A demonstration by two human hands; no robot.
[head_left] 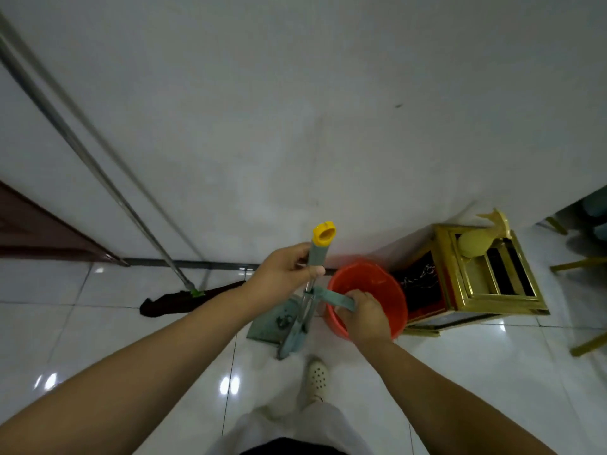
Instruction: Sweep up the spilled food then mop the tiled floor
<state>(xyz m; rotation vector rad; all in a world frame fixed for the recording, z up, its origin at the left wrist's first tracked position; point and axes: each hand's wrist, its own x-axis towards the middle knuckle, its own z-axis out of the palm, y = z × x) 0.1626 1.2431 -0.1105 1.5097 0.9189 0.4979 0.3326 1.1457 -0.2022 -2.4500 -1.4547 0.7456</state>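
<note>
A grey-green long-handled dustpan stands on the white tiled floor in front of me. My left hand grips its upright handle just below the yellow end cap. My right hand is closed on a grey-green bar that juts from the handle, over the rim of an orange bucket. A mop with a dark flat head and a metal pole leans against the white wall at the left. No spilled food shows on the tiles.
A gold-framed box stand stands right of the bucket against the wall. Gold chair legs show at the far right. A dark door edge is at the left. My foot in a white clog is just behind the dustpan.
</note>
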